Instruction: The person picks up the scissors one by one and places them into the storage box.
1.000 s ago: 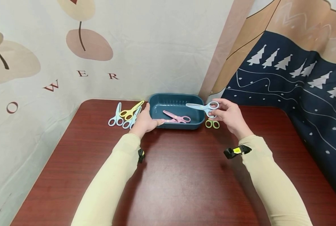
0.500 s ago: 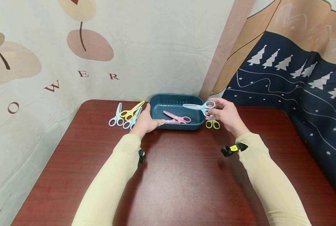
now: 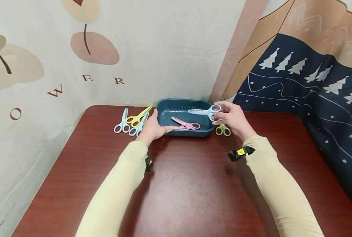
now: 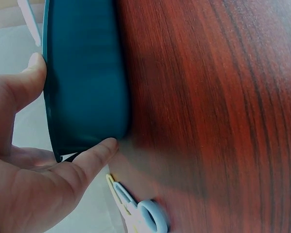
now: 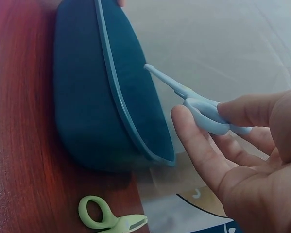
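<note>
A dark teal plastic bin [image 3: 183, 132] stands at the back of the table. My left hand [image 3: 152, 127] grips its left front corner, thumb [image 4: 36, 68] at the rim and a finger [image 4: 99, 153] along the outside wall. In my right hand [image 3: 230, 117] is a pair of light blue scissors [image 3: 204, 112], pinched by the handle loops. Their blades point left over the bin's right half; in the right wrist view the scissors [image 5: 203, 109] tilt across the rim. Inside the bin lie pink scissors [image 3: 188, 125], with another pink pair [image 3: 180, 127] partly under them.
Left of the bin, yellow scissors [image 3: 135, 120] lie with light blue scissors [image 3: 122, 124] and a second light blue pair [image 3: 136, 130], partly behind my left hand. Green scissors [image 3: 223, 130] lie right of the bin. A printed cloth backdrop [image 3: 164, 59] rises behind the table [image 3: 188, 184].
My right hand has moved left with the light blue scissors, carrying them further over the bin. The left hand has kept its hold, and the bin looks unmoved.
</note>
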A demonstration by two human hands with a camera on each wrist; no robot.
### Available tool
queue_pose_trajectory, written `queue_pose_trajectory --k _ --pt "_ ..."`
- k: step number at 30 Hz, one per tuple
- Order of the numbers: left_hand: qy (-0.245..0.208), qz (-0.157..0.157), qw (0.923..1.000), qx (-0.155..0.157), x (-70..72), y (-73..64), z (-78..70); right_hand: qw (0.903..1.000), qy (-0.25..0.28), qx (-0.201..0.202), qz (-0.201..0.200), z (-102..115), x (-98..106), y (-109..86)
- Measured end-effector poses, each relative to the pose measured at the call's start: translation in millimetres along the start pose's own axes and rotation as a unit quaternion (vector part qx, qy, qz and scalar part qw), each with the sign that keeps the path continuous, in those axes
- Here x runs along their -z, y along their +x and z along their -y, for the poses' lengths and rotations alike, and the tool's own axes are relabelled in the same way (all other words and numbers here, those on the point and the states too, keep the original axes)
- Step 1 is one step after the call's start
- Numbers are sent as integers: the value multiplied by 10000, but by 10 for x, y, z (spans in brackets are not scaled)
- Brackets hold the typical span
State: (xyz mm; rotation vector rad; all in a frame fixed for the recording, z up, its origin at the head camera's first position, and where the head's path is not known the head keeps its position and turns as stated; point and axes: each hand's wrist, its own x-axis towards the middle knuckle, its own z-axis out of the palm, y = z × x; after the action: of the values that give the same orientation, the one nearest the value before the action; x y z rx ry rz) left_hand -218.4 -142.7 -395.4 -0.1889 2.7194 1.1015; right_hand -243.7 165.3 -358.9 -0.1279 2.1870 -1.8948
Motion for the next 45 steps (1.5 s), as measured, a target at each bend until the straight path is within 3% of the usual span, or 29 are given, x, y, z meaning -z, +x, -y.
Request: queue_pose_trajectory --k 17,31,45 --pt "27 6 10000 1 1 5 17 9994 -86 -303 174 26 -104 171" --pt "70 107 9995 273 7 8 -6 9987 -144 -406 277 17 -225 298" --pt "74 96 9999 108 5 -5 -6 9981 29 -525 311 41 -321 395"
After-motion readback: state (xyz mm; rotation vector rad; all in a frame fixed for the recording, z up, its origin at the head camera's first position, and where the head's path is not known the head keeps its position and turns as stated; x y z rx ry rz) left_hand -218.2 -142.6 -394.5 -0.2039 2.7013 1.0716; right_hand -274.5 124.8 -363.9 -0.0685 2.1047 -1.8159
